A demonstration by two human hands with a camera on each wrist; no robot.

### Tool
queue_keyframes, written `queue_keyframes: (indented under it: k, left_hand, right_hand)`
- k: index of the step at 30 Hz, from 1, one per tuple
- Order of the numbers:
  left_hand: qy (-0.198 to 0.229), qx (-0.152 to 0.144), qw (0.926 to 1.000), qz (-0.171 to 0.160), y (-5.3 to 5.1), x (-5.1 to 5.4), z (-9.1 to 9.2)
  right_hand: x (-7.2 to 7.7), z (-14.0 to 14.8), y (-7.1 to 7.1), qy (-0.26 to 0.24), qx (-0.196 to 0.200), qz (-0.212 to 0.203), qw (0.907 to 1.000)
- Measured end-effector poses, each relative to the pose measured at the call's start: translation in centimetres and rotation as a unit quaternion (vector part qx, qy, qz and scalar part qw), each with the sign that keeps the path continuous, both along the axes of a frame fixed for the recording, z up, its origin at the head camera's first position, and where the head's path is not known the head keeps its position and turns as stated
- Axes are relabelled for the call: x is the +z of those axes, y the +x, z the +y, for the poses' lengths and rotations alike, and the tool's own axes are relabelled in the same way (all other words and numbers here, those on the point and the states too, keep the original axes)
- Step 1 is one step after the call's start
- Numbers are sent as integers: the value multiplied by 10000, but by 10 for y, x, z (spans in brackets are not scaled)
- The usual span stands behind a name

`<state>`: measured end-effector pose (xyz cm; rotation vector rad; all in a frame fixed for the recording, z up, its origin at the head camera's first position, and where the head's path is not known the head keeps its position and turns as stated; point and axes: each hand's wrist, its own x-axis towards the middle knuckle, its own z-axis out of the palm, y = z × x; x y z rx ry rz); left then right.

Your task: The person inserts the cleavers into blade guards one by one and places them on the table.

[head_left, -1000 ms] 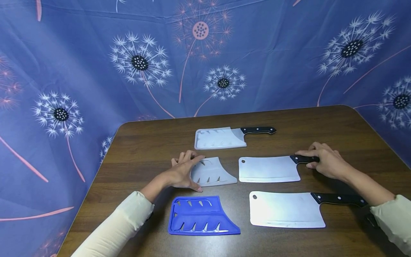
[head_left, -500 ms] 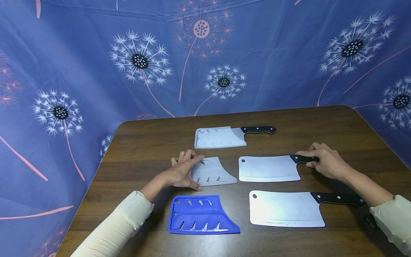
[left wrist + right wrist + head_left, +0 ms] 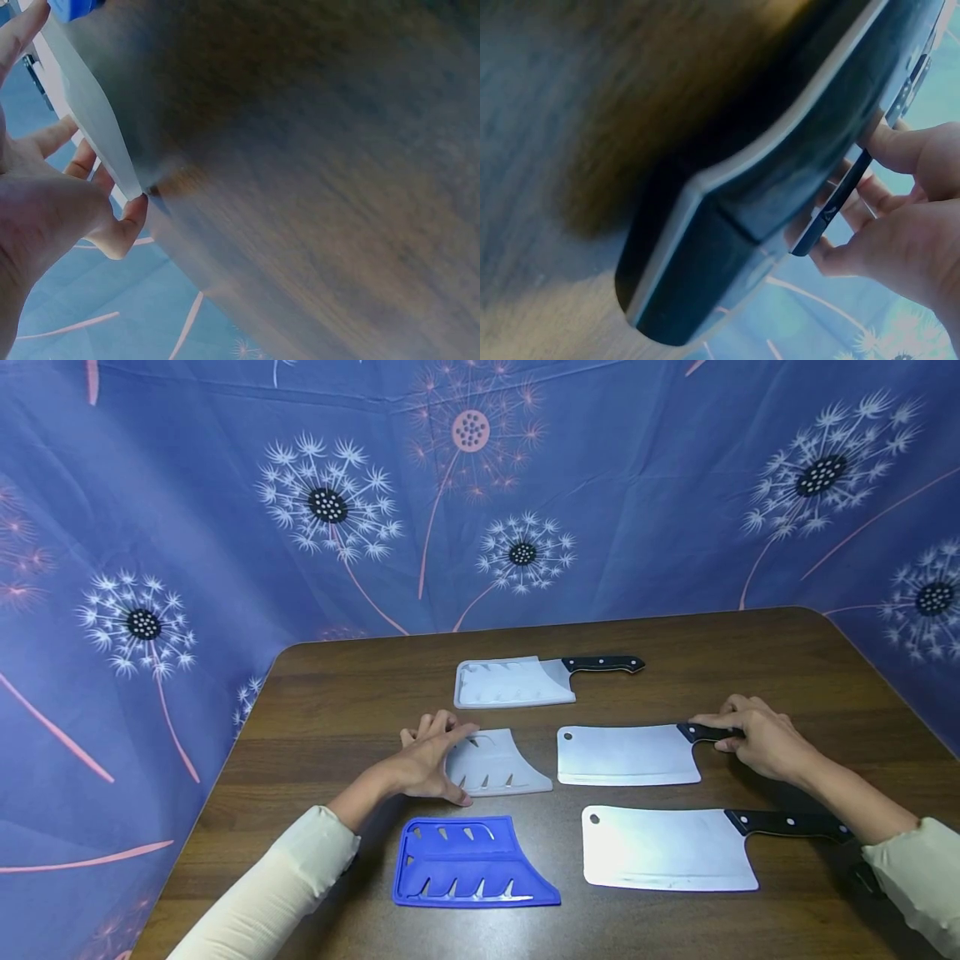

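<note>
My left hand spans a white plastic blade guard by its left end, thumb on the near edge and fingers on the far edge. In the left wrist view, fingertips touch the pale edge of that blade guard. To its right lies a bare cleaver, blade pointing at the guard's wide end, a gap between them. My right hand grips this cleaver's black handle, partly hidden by the fingers. The right wrist view shows the held cleaver's handle between thumb and fingers.
Nearer me lie a blue blade guard and a larger bare cleaver, whose handle looms in the right wrist view under my right forearm. Farther back rests a cleaver in a white guard. A patterned blue cloth hangs behind the wooden table.
</note>
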<state>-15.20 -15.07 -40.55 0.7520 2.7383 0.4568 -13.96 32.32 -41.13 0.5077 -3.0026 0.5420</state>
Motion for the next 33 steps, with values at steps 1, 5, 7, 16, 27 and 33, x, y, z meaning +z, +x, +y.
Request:
queue_keyframes:
  k: [1, 5, 7, 16, 27, 33]
  left_hand:
    - [10, 0, 10000, 3, 0, 0, 0]
    - [51, -9, 10000, 14, 0, 0, 1]
    - [81, -10, 10000, 48, -1, 0, 1]
    - [450, 117, 9981, 406, -5, 5, 3]
    - [762, 412, 9904, 1081, -9, 15, 6]
    - [841, 465, 9863, 1343, -9, 20, 8]
  right_hand:
    - [0, 0, 0, -5, -5, -7, 10000]
    - [1, -1, 0, -29, -50, -35, 10000]
    - [0, -1, 1, -21, -51, 38, 10000]
    - [1, -1, 2, -231, -16, 499, 9985]
    - [11, -8, 3, -655, -324, 1294, 9889]
    - [21, -13, 5, -734, -393, 1686, 9822]
